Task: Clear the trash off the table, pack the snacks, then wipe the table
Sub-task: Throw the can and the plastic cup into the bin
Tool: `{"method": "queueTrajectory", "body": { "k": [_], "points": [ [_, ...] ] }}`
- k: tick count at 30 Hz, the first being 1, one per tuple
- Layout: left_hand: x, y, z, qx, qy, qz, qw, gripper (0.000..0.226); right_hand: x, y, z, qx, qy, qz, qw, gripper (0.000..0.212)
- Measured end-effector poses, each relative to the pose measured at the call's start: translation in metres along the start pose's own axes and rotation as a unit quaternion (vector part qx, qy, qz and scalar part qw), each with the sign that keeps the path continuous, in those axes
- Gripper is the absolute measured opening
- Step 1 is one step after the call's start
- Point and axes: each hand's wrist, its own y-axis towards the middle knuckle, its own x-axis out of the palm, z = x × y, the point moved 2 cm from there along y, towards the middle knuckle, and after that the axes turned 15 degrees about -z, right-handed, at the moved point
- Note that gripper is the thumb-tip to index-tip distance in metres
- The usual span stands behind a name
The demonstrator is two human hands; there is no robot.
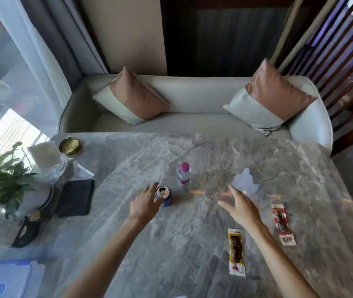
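A blue drink can (164, 196) stands on the grey marble table (171, 244), and my left hand (144, 204) is wrapped on its left side, thumb in front. Just behind it stands a small water bottle (184, 174) with a pink cap. My right hand (243, 208) hovers with fingers spread beside a blurred clear cup (210, 195), not touching it as far as I can tell. A white crumpled tissue (246, 182) lies just beyond that hand. Two snack packs lie near the front right, a yellow one (237, 251) and a red one (283, 224).
A black cloth (75, 197) lies at the table's left, with a gold ashtray (70, 146), a clear plastic bag (49, 162) and a potted plant (3, 177) around it. A blue and white pack (5, 278) sits front left. A pale sofa (192, 97) with two cushions runs along the far edge.
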Motion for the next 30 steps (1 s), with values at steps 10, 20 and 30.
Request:
{"method": "queueTrajectory", "body": {
  "k": [10, 20, 30],
  "points": [
    [0.044, 0.064, 0.005, -0.059, -0.075, -0.092, 0.991, 0.101, 0.028, 0.060, 0.008, -0.008, -0.024, -0.093, 0.995, 0.100],
    [0.062, 0.036, -0.016, -0.022, -0.181, -0.048, 0.982, 0.066, 0.048, 0.052, -0.006, -0.023, -0.007, -0.024, 0.999, 0.076],
    [0.054, -0.116, -0.109, -0.003, -0.323, 0.072, 0.944, 0.072, 0.104, -0.032, -0.108, -0.086, 0.246, -0.046, 0.965, 0.067]
  ]
}}
